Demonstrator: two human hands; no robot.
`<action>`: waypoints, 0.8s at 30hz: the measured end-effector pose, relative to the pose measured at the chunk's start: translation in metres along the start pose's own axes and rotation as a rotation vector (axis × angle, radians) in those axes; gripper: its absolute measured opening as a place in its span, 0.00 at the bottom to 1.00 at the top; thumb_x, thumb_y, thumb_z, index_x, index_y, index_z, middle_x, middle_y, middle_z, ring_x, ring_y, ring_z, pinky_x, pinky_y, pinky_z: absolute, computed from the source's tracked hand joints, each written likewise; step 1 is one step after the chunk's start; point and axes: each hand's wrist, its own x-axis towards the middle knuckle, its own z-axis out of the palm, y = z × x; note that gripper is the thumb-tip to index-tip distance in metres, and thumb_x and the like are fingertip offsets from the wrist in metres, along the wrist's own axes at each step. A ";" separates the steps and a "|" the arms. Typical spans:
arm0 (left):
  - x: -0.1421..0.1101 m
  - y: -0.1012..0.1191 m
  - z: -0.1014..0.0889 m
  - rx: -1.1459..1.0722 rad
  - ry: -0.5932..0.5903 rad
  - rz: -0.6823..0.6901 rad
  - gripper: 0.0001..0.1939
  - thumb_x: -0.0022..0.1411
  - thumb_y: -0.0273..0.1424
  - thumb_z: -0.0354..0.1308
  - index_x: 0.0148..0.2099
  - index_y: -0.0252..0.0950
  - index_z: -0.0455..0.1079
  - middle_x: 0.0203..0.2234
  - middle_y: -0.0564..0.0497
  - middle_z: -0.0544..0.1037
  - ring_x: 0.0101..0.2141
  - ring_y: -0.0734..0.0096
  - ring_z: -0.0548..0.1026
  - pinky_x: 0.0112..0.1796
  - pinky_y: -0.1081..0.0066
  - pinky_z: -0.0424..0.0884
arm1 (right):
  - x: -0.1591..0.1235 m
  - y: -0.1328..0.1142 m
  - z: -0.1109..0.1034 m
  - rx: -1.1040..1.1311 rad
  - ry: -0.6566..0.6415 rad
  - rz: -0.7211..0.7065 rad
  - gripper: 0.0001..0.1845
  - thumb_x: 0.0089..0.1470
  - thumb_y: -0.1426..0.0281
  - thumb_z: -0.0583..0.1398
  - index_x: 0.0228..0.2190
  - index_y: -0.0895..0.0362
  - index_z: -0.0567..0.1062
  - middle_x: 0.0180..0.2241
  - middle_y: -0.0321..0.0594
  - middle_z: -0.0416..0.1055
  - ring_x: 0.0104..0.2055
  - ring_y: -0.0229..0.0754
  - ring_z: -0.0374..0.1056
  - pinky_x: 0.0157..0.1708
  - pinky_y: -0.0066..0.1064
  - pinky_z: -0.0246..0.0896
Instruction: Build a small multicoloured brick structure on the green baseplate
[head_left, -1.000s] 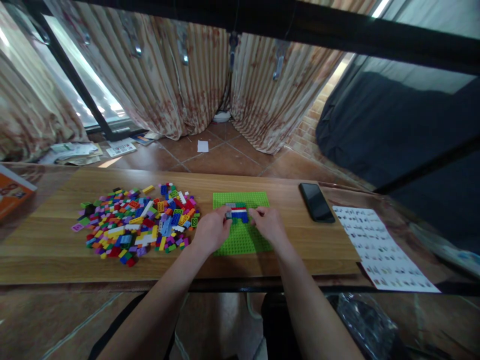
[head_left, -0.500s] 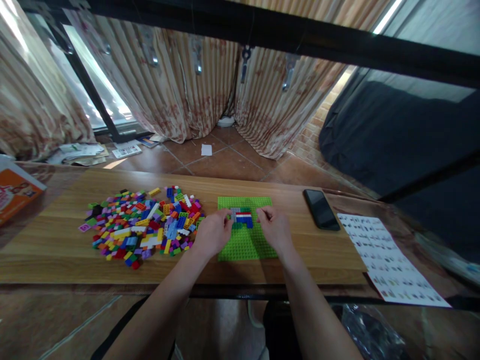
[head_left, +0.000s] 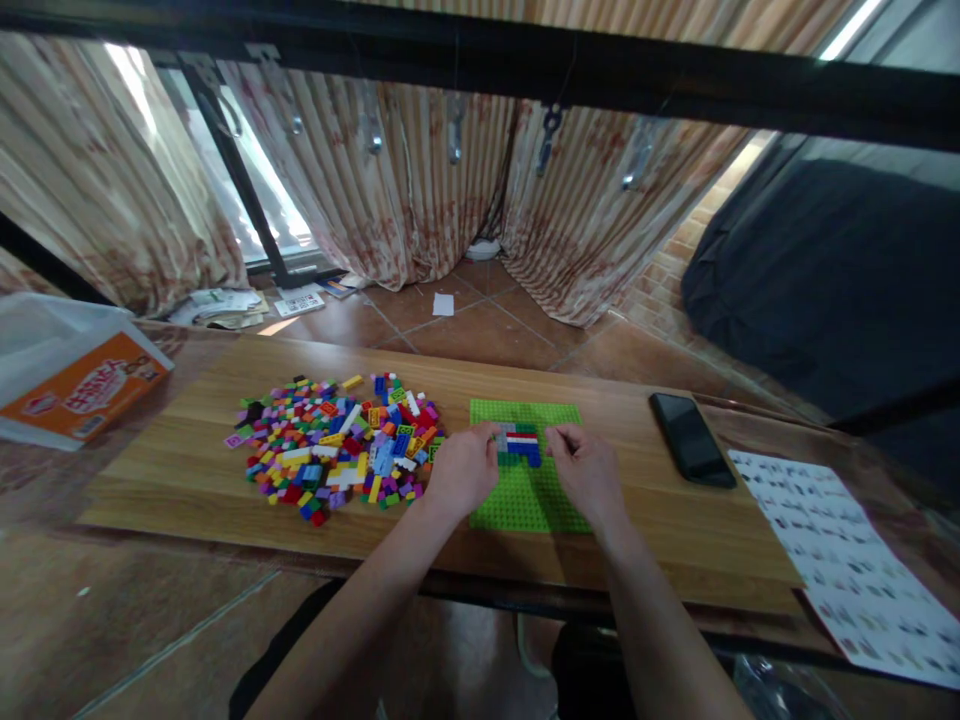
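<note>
A green studded baseplate point(head_left: 525, 510) lies on the wooden board, with a small flat build of bricks point(head_left: 523, 442) in grey, green, red, white and blue near its upper middle. My left hand point(head_left: 465, 468) is closed, its thumb and fingertips at the grey left end of the build. Whatever those fingertips pinch is too small to make out. Just right of the build, my right hand point(head_left: 589, 472) is closed too, with curled fingers over the plate and apart from the bricks. Its fingers hide anything between them.
A wide heap of loose coloured bricks point(head_left: 345, 450) spreads left of the baseplate. On the right lie a black phone point(head_left: 691, 440) and a printed sheet point(head_left: 847, 560). An orange and white box point(head_left: 90, 390) stands at the far left. A dark bar point(head_left: 480, 55) crosses overhead.
My view has swung left, so everything sits further right in the picture and more of the orange box shows. Both hands keep nearly the same places beside the build.
</note>
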 end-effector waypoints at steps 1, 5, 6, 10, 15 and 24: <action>0.000 0.000 0.000 -0.009 0.013 -0.001 0.16 0.65 0.26 0.48 0.49 0.37 0.74 0.39 0.46 0.82 0.39 0.61 0.80 0.42 0.65 0.73 | 0.000 -0.001 0.000 0.006 -0.001 -0.003 0.19 0.58 0.59 0.52 0.25 0.57 0.75 0.23 0.39 0.74 0.25 0.40 0.66 0.28 0.29 0.53; 0.000 0.001 -0.003 -0.079 0.061 -0.010 0.17 0.65 0.25 0.47 0.50 0.37 0.75 0.40 0.46 0.82 0.39 0.63 0.80 0.43 0.66 0.73 | -0.002 -0.003 0.004 0.030 -0.001 -0.024 0.19 0.58 0.59 0.53 0.26 0.57 0.75 0.23 0.39 0.74 0.25 0.40 0.67 0.29 0.30 0.55; 0.001 0.001 -0.004 -0.100 0.074 -0.010 0.17 0.64 0.25 0.47 0.49 0.36 0.75 0.40 0.46 0.82 0.38 0.64 0.80 0.43 0.66 0.73 | -0.003 -0.004 0.005 0.043 -0.003 -0.028 0.18 0.58 0.59 0.53 0.26 0.57 0.75 0.23 0.39 0.74 0.25 0.40 0.67 0.29 0.30 0.55; 0.001 0.001 -0.006 -0.166 0.127 -0.006 0.17 0.63 0.24 0.48 0.47 0.35 0.76 0.37 0.46 0.82 0.35 0.65 0.79 0.41 0.67 0.73 | -0.005 -0.009 0.011 0.082 -0.022 -0.044 0.18 0.58 0.58 0.54 0.27 0.56 0.75 0.23 0.38 0.74 0.25 0.40 0.67 0.29 0.30 0.56; 0.001 -0.002 -0.007 -0.230 0.168 0.010 0.16 0.62 0.23 0.49 0.45 0.36 0.77 0.35 0.48 0.82 0.33 0.67 0.79 0.40 0.69 0.73 | -0.008 -0.016 0.017 0.097 -0.044 -0.066 0.18 0.58 0.58 0.54 0.29 0.56 0.76 0.25 0.39 0.75 0.27 0.41 0.68 0.31 0.30 0.58; 0.000 -0.004 -0.005 -0.266 0.187 0.023 0.16 0.62 0.24 0.49 0.43 0.37 0.77 0.35 0.49 0.82 0.34 0.68 0.79 0.40 0.69 0.73 | -0.012 -0.021 0.020 0.124 -0.061 -0.095 0.18 0.59 0.58 0.54 0.31 0.56 0.77 0.26 0.39 0.76 0.28 0.41 0.69 0.31 0.30 0.58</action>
